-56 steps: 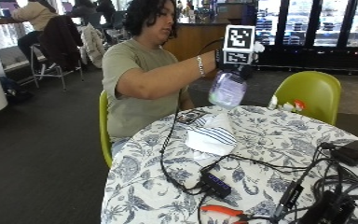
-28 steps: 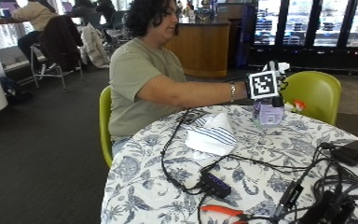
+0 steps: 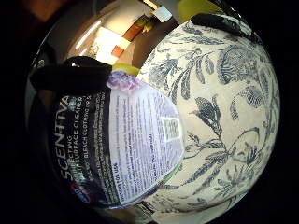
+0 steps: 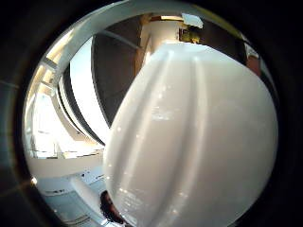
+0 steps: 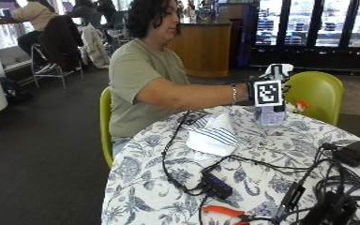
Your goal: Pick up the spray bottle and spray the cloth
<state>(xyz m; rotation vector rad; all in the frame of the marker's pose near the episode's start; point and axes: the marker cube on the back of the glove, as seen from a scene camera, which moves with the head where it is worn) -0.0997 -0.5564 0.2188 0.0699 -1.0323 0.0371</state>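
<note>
Since a moment ago I have brought the bottle (image 5: 268, 115) down from the air, where I held it tipped over the cloth (image 5: 212, 136), and it now stands upright on the bench (image 5: 168, 187), on the far side near the green chair (image 5: 317, 91), well apart from the cloth. My right hand (image 5: 262, 89) is at the bottle's top; a tag covers most of it from the side, but the palm views show the bottle's label (image 3: 135, 144) and its white ribbed head (image 4: 194, 142) pressed close, with a black strap across the bottle, so I judge my grip is wrapped round the neck, though I cannot see the fingers plainly. The spraying looks done and this step seems to be setting the bottle down. To do it well, I should feel the base sit flat on the patterned tablecloth (image 3: 224, 116) before letting go, then lift my hand straight up so I do not tip it. Around me: the folded white and blue striped cloth lies in front of my chest, black cables (image 5: 168, 159) loop across the bench to a small hub (image 5: 216, 185), orange pliers (image 5: 223, 212) lie near the front edge, and a black box (image 5: 355, 152) sits to the side. The cables run nearest the cloth, not the bottle, so nothing blocks my hand's way up.
</note>
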